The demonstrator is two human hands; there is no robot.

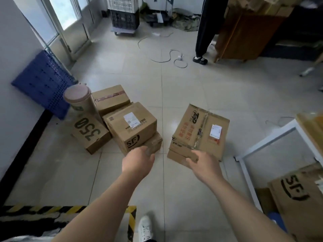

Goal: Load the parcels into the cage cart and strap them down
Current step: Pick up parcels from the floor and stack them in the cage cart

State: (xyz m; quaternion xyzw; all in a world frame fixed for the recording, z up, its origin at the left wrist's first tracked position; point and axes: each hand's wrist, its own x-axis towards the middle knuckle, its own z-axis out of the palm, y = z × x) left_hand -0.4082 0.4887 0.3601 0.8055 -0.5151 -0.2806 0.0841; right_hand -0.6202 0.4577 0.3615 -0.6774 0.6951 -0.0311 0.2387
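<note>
The person is leaning forward and reaching both bare arms down to the parcels that are lying on the tiled floor [174, 81]. The right hand [204, 164] is holding the wide flat carton [201, 131] at its near edge; the thumb is lying over the cardboard and the other fingers are hidden behind it. The left hand [138, 160] is curling its fingers at the corner of the low box [154, 143], which is sitting under the SF box [132, 127]. I cannot tell if this hand is already gripping it or only touching it. Behind these, near the wall, the 350 box [90, 132], a cardboard tube [78, 99] and a taped box [111, 98] are standing close together. A blue crate [43, 81] is leaning on the wall. At the right, a white metal frame [272, 137] is standing, with another SF carton [297, 198] lying inside it. Farther in the room, another person [204, 32] is standing beside a brown cabinet [244, 37], and a cable [167, 57] is lying in loops on the floor.
</note>
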